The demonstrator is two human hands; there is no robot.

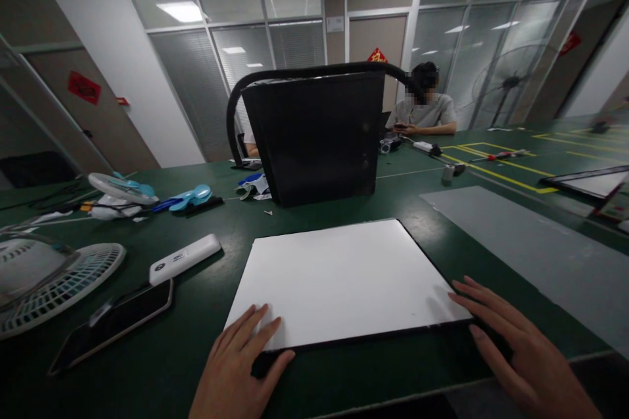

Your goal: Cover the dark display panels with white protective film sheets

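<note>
A white rectangular board (339,281) with thin black edges lies flat on the green tabletop in front of me. My left hand (240,360) rests at its near left corner, fingers spread over the white surface and the thumb by the near edge. At the near right corner is my right hand (521,347), its fingers stretched out and the fingertips at the board's edge. Neither hand is closed around anything. Behind the board stands a large black panel (319,137) with a thick black tube curving over its top.
To the left lie a smartphone (118,321), a white oblong device (185,258) and a white fan (63,288). A grey sheet (531,249) covers part of the table (196,353) on the right. Across the table sits a person (427,111) with a pixelated face.
</note>
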